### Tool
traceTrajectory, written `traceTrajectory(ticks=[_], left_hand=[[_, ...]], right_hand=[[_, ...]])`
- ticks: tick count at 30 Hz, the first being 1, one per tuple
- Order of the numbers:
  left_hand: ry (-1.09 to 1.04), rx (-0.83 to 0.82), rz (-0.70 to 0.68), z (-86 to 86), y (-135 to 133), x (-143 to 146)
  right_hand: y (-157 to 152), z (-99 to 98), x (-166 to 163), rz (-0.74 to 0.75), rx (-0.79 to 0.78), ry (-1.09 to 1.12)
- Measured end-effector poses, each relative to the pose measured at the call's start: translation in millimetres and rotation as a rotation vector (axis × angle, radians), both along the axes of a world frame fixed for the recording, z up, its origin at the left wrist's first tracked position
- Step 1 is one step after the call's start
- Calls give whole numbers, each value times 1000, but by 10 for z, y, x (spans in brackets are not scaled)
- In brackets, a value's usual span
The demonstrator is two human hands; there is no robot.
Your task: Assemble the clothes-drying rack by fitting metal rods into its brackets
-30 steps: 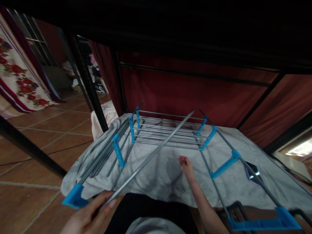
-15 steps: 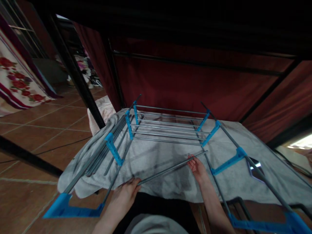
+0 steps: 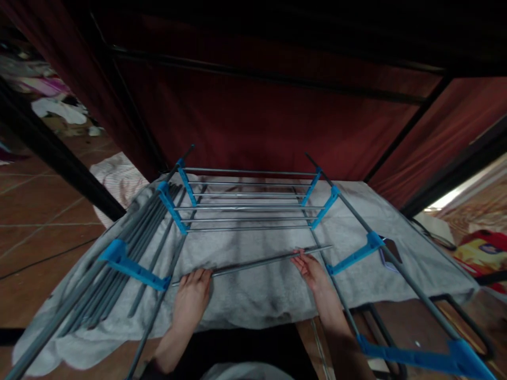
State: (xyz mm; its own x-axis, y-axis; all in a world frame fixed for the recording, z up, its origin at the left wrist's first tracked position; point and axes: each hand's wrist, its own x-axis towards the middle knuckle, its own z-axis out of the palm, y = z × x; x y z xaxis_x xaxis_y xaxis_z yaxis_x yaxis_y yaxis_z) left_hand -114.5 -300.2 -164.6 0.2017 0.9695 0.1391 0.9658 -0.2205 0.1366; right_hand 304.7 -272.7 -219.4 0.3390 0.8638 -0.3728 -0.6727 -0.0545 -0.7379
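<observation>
A thin grey metal rod (image 3: 253,266) lies across in front of me, its right end a little higher in the view. My left hand (image 3: 193,295) is closed over it near its left end, beside a blue plastic bracket (image 3: 137,272). Near the other end my right hand (image 3: 309,268) pinches the rod with the fingertips. Both hands are between the two sides of a partly assembled rack of grey tubes and blue brackets. At its far part, several crossbars (image 3: 249,208) join the sides. The right side has another blue bracket (image 3: 354,254) close to the rod's tip.
Several loose grey tubes (image 3: 119,274) lie along the left on a grey blanket (image 3: 253,301). A phone (image 3: 390,252) rests right of the rack. Behind hangs a dark red curtain (image 3: 253,124) with black frame bars. A dark chair-like frame (image 3: 380,332) stands at lower right.
The rod has turned closer to level, its left end now near the left-hand bracket. My left hand has moved forward along with it. The camera view has shifted to the right.
</observation>
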Motion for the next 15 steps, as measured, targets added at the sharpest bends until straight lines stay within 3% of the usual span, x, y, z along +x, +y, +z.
traceTrajectory(ticks=[9,15], left_hand=[[-15,131,51,-218,192,50],[-229,184,210,-369,207,79]], right_hand=[[36,-72,-3,-16,-99,-54],[36,-192,-45,-29,-67,-182]])
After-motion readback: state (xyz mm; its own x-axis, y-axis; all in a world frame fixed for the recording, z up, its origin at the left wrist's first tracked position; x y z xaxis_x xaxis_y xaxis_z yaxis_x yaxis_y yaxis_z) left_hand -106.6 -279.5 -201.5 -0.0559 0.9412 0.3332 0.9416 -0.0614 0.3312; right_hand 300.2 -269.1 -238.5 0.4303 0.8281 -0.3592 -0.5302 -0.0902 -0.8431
